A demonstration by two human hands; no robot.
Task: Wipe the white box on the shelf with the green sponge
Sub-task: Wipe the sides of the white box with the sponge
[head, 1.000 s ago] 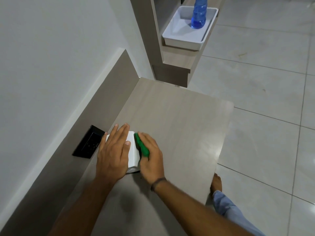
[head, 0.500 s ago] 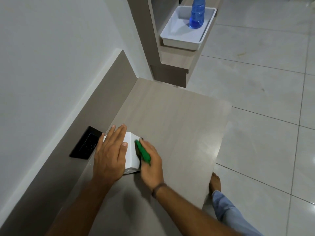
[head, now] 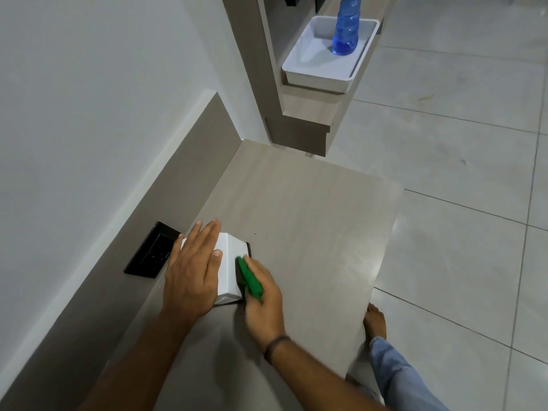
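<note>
A small white box (head: 229, 266) stands on the light wooden shelf (head: 311, 221), close to the wall panel. My left hand (head: 192, 268) lies flat across its top with fingers spread, holding it down. My right hand (head: 262, 295) grips a green sponge (head: 249, 279) and presses it against the box's right side face. Most of the box's top is hidden under my left hand.
A black socket plate (head: 152, 252) sits in the wall panel just left of the box. Further back, a white tray (head: 314, 65) holding a blue bottle (head: 345, 28) rests on a higher shelf. Tiled floor and my bare foot (head: 375, 321) lie to the right.
The sponge has slid along the box's right side towards me, exposing the far corner of that face. My left hand stays on top.
</note>
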